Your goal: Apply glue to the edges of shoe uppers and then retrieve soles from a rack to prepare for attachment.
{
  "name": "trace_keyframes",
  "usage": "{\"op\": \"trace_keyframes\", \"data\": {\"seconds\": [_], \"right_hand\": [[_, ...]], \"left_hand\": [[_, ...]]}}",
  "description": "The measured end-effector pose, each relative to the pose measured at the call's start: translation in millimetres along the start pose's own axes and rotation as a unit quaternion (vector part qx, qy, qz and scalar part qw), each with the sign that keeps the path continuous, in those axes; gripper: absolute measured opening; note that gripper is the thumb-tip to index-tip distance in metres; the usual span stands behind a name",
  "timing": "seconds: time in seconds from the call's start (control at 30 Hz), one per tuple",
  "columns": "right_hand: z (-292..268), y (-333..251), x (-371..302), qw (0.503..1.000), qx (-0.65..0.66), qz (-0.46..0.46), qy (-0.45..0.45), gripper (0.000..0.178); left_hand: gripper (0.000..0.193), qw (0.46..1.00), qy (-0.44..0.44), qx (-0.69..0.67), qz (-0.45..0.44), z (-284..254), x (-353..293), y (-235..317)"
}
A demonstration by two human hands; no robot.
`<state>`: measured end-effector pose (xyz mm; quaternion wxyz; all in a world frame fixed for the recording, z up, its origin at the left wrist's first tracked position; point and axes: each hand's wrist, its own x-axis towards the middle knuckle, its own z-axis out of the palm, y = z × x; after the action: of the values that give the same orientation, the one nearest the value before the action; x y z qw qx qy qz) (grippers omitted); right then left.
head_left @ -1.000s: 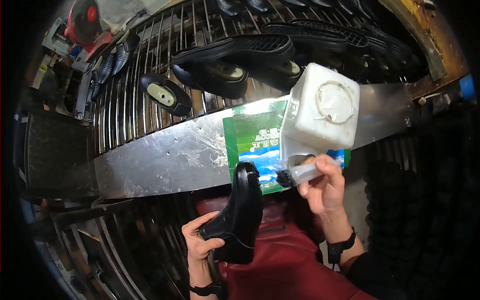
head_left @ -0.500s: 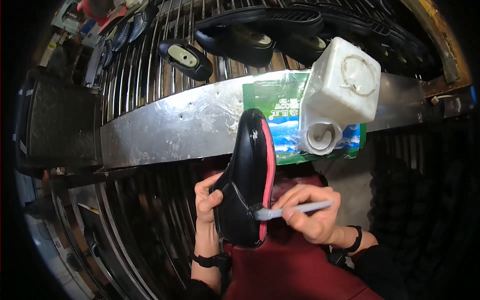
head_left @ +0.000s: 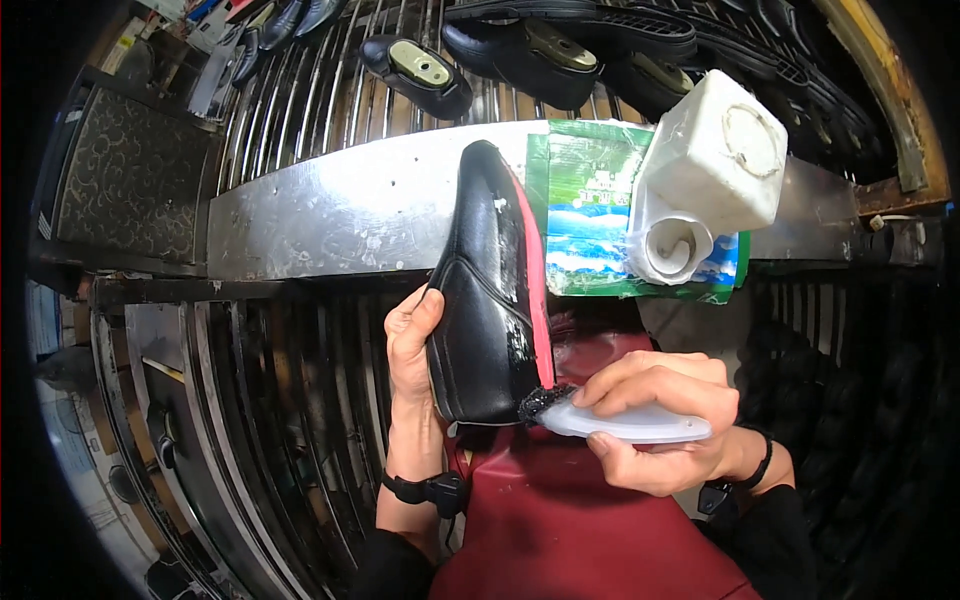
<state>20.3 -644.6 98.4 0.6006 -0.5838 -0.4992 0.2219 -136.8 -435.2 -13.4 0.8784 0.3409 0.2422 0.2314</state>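
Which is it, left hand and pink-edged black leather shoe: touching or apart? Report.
Touching: head view shows the left hand gripping the shoe, thumb against it.

Shoe workshop, black shoes [head_left: 530, 80], ridged soles [head_left: 640, 36], metal-bar rack [head_left: 292, 98]

Most fingers of the left hand [head_left: 412, 340] are hidden behind the black shoe [head_left: 480, 310]. The white container [head_left: 725, 150] covers part of the green sheet [head_left: 590, 165]. The lower edge cuts off the red apron [head_left: 570, 520]. Dim shapes [head_left: 805, 410] at right may be footwear.
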Motion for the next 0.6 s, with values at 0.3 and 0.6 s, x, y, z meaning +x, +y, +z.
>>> {"op": "trace_keyframes", "data": {"seconds": [0.3, 0.6], "right_hand": [[-24.7, -3.8, 41.4, 0.994, 0.003, -0.101, -0.039, 0.026], [-28.6, 82.7, 81.0, 0.960, 0.197, 0.078, 0.182, 0.018]], "left_hand": [[0.045, 0.988, 0.078, -0.134, -0.003, 54.6, -13.3, 0.5], [0.046, 0.987, 0.152, -0.060, -0.002, 60.7, 1.0, 3.8]]}}
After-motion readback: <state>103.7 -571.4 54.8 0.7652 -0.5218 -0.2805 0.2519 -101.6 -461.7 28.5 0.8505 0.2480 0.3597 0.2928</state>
